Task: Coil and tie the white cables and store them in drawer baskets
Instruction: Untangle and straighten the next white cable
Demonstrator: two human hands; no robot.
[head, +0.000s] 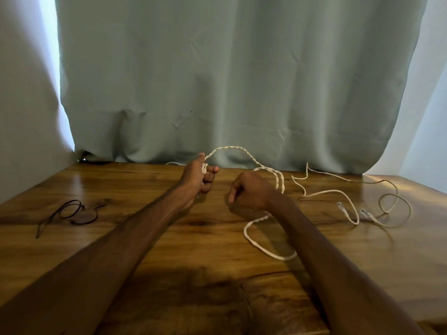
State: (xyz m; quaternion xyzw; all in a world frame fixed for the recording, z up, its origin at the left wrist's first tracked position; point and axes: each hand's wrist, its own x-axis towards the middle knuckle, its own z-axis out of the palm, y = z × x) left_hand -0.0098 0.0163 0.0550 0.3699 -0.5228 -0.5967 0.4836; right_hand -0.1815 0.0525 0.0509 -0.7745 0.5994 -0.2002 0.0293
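Left grip [197,176] curled round several turns of the twisted white cable [232,149], raised off the tabletop [145,238], presumably so the coil holds shape; right grip [251,191] curled by the slack, I cannot tell if it holds any. Slack loops under my right forearm; second white cable [348,193] lies right, black ties [70,211] left, bare wood toward the near edge
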